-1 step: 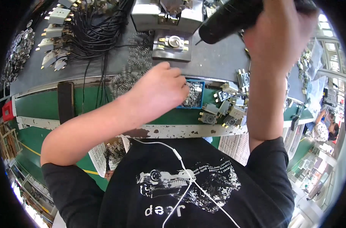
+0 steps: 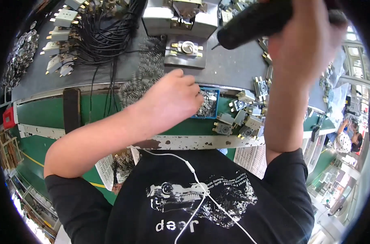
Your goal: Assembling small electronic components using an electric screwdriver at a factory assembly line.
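Not much has shifted since the earlier frame: the black power screwdriver [image 2: 254,26] and the right hand [image 2: 309,46] have drifted a touch to the right, a bit further off the steel block [image 2: 185,62]. The left hand [image 2: 175,95] has barely budged, and the whole view slid slightly too.

Right hand's wrapped around the driver's body, though it's pretty blurry so don't ask me about each finger. The driver's held up on a slant, with its thin bit pointing down-left, apart from the terminal unit [image 2: 188,48]. That unit, a round metal disc with brassy tabs, sits on top of the block, with a black lead running in from the left.

Left hand is loosely curled, just on the near side of the block, over the left end of the blue bin [image 2: 218,103] of small metal parts [image 2: 209,106]. Fingertips are tucked under, so I can't tell if it's pinching anything or touching the bin. Coil springs [image 2: 150,67] are heaped to its left.

Handling-wise, my guess: driver's rigid with some heft, best gripped mid-barrel, well back from the bit. The unit looks light and stiff; I'd take it by its body edges, since the tabs might bend and the smooth disc could be slippery.
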Motion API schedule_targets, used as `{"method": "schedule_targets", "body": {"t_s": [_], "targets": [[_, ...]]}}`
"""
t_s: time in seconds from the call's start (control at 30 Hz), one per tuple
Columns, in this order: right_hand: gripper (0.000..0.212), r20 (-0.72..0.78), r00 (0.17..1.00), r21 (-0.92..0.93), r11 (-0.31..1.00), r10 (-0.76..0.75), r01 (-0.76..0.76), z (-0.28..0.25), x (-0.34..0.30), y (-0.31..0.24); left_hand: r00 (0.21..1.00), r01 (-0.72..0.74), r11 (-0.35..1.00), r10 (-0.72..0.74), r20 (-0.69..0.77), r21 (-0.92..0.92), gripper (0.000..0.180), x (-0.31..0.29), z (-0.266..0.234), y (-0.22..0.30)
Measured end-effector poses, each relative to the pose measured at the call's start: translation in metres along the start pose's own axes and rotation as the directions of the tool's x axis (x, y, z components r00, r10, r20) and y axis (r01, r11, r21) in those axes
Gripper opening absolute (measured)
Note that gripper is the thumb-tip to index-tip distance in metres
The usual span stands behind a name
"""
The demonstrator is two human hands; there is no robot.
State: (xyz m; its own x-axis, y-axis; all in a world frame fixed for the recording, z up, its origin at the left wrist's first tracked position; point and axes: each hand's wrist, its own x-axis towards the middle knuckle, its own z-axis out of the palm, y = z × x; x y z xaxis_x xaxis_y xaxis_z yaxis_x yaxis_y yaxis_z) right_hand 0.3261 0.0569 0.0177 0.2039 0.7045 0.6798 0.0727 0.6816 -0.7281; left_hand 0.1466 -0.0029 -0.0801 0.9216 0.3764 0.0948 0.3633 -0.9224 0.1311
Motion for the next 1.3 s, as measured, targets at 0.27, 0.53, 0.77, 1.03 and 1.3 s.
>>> {"method": "schedule_targets", "body": {"t_s": [0.27,0.53,0.77,1.03,1.3], "targets": [[0.017,-0.028,0.989,0.021,0.989,-0.143,0.144,0.031,0.033,-0.006,0.996,0.007,0.989,-0.021,-0.091,-0.15,0.003,-0.001,0.001,-0.001],[0.016,-0.066,0.983,0.23,0.956,-0.172,0.183,0.053,0.026,0.003,0.996,0.05,0.934,-0.072,-0.05,-0.354,0.018,-0.005,-0.007,-0.004],[0.024,-0.075,0.997,0.063,0.998,0.019,-0.015,0.061,0.022,0.002,0.996,0.049,0.927,-0.071,-0.046,-0.372,0.017,-0.005,-0.008,-0.007],[0.025,-0.048,0.972,0.845,0.509,-0.232,0.163,0.071,0.035,0.035,0.998,0.047,0.937,-0.056,-0.018,-0.345,0.015,-0.003,-0.008,-0.007],[0.054,-0.134,0.991,0.039,0.999,-0.018,0.024,0.081,0.018,-0.001,0.998,0.012,0.939,-0.034,-0.057,-0.344,0.024,-0.006,-0.014,-0.01]]}}
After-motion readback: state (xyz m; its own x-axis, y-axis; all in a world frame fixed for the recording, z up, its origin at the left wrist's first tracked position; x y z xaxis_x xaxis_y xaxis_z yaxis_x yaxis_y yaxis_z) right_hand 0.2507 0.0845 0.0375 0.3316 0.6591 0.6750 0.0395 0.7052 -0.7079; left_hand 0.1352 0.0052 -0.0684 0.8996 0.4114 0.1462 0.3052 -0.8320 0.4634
